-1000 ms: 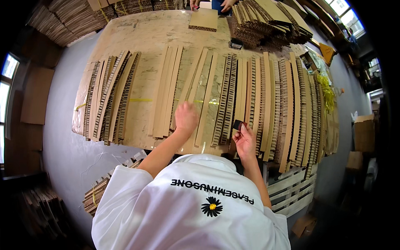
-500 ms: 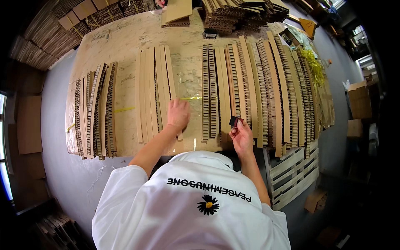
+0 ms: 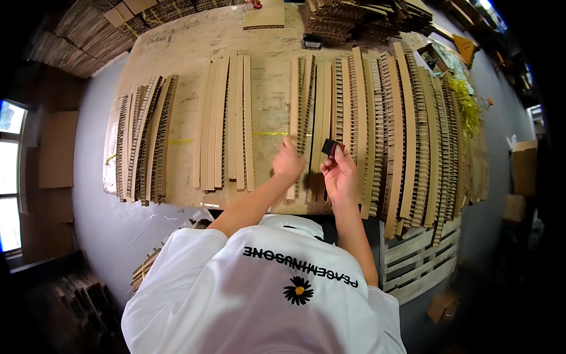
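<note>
My left hand is closed on a long honeycomb cardboard strip at the left end of the right-hand group. That strip shows its smooth tan face, while the leaning strip beside it shows its open cells. Just to the right, my right hand pinches a small black and dark red block between thumb and fingers, above the strips. Farther left lies a middle group of strips, mostly smooth side up.
Another bundle of strips lies at the table's left end. Stacked cardboard and a small dark box stand at the far side. Another person's hand touches a flat cardboard piece. Yellow strapping hangs at the right.
My left hand has gone from the middle group rightward to the right-hand group. The leftmost strip there now shows its smooth face instead of its cells. My right hand still holds the block.
</note>
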`<state>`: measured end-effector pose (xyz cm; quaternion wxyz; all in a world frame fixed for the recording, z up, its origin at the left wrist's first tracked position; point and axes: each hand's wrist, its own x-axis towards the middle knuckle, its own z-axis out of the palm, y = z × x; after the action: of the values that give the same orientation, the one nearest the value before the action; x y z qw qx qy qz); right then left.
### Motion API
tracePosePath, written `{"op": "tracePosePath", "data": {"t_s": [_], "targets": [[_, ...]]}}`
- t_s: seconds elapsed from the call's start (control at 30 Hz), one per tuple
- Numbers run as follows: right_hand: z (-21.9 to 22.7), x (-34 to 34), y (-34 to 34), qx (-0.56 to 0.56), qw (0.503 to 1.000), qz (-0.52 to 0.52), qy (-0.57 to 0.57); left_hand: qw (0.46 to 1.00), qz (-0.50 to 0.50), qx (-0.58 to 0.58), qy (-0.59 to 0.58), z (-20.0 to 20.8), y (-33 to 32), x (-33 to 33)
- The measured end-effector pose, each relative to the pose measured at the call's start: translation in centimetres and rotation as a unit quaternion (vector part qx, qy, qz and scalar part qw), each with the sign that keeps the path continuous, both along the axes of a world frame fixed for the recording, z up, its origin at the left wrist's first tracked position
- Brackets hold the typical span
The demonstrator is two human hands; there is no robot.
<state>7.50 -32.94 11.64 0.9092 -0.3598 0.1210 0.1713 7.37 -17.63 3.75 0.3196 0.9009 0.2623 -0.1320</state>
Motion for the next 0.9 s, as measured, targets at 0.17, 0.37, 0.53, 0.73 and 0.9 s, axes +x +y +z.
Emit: {"op": "tracePosePath", "data": {"t_s": [0.17,0.37,0.53,0.73,0.9], "targets": [[-0.7,1.6,0.8,0.023,0.999,0.030,0.008,0.986,-0.017,0.163,0.028,2.1,6.7,-2.5],[-2.7,1.4,1.2,0.037,0.997,0.054,0.050,0.969,-0.017,0.229,-0.089,2.6,7.3,-3.6],[-2.6,1.8,0.9,-0.006,0.998,0.032,0.047,0.956,-0.121,0.223,-0.148,1.3,3.7,-2.2],[-2.4,1.7,0.0,-0.063,0.995,0.043,0.057,0.956,-0.144,0.214,-0.139,-0.5,4.2,-1.6],[-2.9,2.1,0.2,-0.060,0.996,0.044,0.054,0.907,-0.120,0.286,-0.284,1.4,5.4,-0.1]]}}
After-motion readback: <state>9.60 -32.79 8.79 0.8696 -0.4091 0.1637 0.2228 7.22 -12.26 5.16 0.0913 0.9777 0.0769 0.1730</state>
